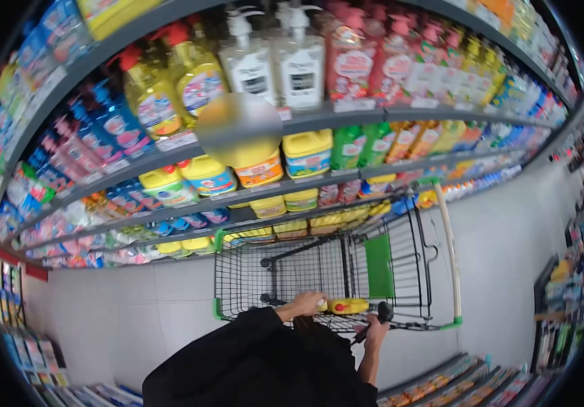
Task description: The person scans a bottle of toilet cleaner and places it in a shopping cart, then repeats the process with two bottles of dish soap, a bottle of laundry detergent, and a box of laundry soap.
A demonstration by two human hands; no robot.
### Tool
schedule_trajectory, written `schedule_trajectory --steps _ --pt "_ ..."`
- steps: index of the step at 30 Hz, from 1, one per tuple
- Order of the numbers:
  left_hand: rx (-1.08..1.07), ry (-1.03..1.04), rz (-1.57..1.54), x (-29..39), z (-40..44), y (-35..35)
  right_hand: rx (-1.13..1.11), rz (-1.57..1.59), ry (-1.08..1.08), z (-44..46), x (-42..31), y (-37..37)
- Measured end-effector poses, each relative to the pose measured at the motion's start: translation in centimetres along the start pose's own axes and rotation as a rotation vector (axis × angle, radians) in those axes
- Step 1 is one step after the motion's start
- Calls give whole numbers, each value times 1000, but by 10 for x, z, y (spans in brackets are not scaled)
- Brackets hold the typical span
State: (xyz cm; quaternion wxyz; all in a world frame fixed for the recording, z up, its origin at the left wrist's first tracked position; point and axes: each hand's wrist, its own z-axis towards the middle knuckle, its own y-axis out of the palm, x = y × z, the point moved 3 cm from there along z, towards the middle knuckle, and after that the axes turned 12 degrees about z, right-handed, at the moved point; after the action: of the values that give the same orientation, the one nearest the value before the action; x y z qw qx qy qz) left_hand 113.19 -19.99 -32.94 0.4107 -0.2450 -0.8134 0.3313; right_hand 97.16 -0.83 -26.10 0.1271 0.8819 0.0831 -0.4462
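Note:
A wire shopping cart (285, 264) with green corners stands in front of me. My left hand (303, 304) reaches over its near side, fingers curled; a small pale yellow bit shows at the fingertips, too little to name. Just right of those fingers lies a yellow bottle (354, 306) with a red cap, on its side at the cart's near edge. My right hand (375, 330) is closed around a black stick-like handle with a rounded black end (385, 311). What this black object is, I cannot make out.
Shelves (312, 122) beyond the cart carry pump bottles (251, 64), yellow jugs (307, 152) and pouches. The cart's push bar (448, 251) is on the right. More shelving (434, 383) stands behind me and a display (563, 285) at far right.

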Motion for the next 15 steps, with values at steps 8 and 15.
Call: schedule_trajectory --steps 8,15 --pt "320 128 -69 74 -109 -152 -479 71 444 15 -31 5" --pt "879 428 -258 158 -266 -260 -1149 126 451 -46 -12 103"
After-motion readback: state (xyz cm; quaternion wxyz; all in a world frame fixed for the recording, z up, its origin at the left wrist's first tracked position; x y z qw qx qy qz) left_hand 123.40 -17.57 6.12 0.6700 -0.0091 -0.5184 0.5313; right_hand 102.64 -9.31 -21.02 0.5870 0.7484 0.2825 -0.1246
